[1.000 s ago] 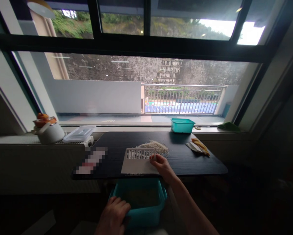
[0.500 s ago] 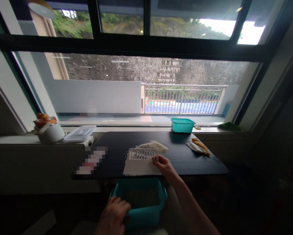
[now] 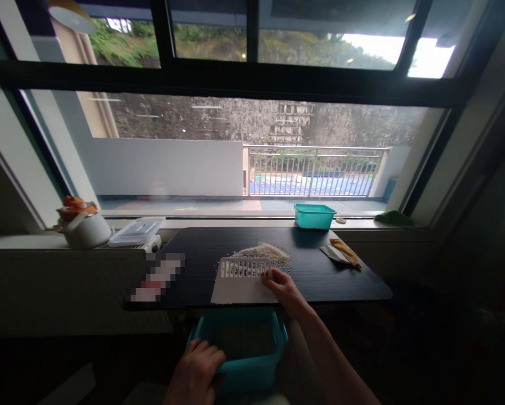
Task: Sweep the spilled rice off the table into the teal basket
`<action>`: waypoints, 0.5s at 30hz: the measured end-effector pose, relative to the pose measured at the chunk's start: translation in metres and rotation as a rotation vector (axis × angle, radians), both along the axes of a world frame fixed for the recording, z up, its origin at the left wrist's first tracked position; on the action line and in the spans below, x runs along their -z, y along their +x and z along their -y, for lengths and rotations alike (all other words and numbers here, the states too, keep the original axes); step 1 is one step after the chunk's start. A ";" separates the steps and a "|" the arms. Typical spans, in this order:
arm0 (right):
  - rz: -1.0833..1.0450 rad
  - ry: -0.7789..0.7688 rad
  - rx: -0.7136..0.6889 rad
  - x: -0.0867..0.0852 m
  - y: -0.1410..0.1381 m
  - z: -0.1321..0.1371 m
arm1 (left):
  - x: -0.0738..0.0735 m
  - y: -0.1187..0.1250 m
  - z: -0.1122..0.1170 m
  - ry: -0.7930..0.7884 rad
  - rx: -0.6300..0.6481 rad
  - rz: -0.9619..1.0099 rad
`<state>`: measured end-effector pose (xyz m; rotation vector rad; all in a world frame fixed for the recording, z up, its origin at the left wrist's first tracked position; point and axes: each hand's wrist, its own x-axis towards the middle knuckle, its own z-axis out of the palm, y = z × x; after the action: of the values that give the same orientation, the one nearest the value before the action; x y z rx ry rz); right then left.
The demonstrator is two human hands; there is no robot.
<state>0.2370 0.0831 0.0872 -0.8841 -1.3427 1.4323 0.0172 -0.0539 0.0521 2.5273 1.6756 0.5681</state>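
My right hand [image 3: 281,286] is closed on the right edge of a flat white plate [image 3: 239,289] with a row of slots along its far side. The plate lies at the front of the dark table, tilted or flat, I cannot tell which. Just beyond it is a heap of pale, rice-like grains [image 3: 267,251], with some scattered around. My left hand [image 3: 201,363] is wrapped over the near left rim of a teal plastic tub [image 3: 252,365], held below the table's front edge. What lies inside the tub is too dark to make out.
The dark table [image 3: 320,287] stands against the window. At its back right sits a second teal tub [image 3: 314,216], with a yellow and white packet [image 3: 343,253] nearer. A blurred-out item [image 3: 157,281] lies left. A pot [image 3: 87,229] and clear plastic lid [image 3: 137,230] stand beyond.
The white plate and my right hand have shifted very slightly toward me. My left hand and the tub below it stay where they were.
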 end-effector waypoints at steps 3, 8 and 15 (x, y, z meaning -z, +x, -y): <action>0.014 -0.002 0.048 0.001 0.004 -0.004 | -0.001 0.001 -0.001 0.002 0.003 -0.012; 0.007 0.010 0.063 0.001 0.006 -0.008 | -0.003 0.003 -0.001 -0.020 0.003 -0.024; 0.017 0.017 0.032 0.001 0.000 -0.003 | 0.000 0.000 0.000 0.069 0.019 -0.019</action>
<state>0.2369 0.0860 0.0861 -0.9040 -1.3458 1.3901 0.0171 -0.0540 0.0525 2.6012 1.6638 0.6125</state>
